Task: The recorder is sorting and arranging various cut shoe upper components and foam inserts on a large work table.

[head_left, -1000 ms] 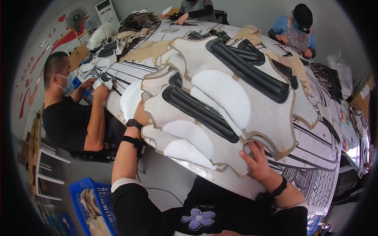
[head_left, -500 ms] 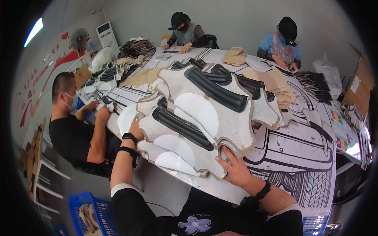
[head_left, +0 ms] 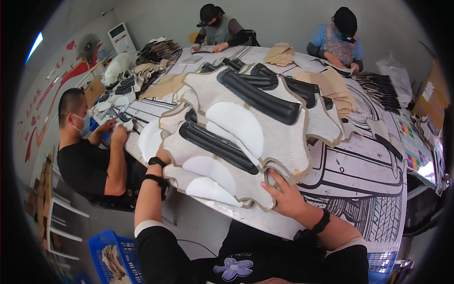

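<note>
— Where are my hands?

— I see my right hand [head_left: 283,199] low in the frame, just right of centre, fingers spread and gripping the lower right edge of the stack of beige cut pieces [head_left: 222,156]; the thumb lies on top and the fingertips curl over the rim of the nearest layer. My left hand [head_left: 163,154] is at centre left, mostly tucked beneath the stack's left edge, so I cannot tell how it closes, only that it touches the pieces there.

— And the stack itself?

— It sits between my two hands, fanned up toward the middle of the frame on the round printed table [head_left: 359,180]. Each layer carries a black padded strip [head_left: 215,144] and white half-round patches [head_left: 236,125].

— Anyone else nearby?

— A person in a black shirt [head_left: 85,161] at the left edge, hands on small parts. Two more people sit at the table's far side at the top. A blue basket [head_left: 111,253] stands at lower left.
</note>
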Action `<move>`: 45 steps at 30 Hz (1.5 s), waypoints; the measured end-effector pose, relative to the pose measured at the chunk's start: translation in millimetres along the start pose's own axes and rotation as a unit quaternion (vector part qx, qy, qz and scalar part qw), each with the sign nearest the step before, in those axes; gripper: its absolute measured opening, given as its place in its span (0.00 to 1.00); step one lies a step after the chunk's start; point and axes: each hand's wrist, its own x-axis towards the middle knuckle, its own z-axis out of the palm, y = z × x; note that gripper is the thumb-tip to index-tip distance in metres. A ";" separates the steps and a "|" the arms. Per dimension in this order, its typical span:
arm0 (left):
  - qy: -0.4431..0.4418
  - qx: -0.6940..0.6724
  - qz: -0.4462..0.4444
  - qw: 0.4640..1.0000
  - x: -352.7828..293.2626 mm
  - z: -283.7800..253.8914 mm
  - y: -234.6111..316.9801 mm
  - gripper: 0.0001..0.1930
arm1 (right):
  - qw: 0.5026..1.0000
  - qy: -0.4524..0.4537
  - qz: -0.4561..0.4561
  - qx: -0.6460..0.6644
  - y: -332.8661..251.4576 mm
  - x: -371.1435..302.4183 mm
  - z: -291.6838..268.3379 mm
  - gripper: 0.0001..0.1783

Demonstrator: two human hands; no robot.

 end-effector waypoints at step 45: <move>0.034 -0.028 0.332 0.942 -160.2 225.9 347.0 0.14 | 0.730 -0.218 0.474 -0.440 354.1 -213.5 -231.6 0.09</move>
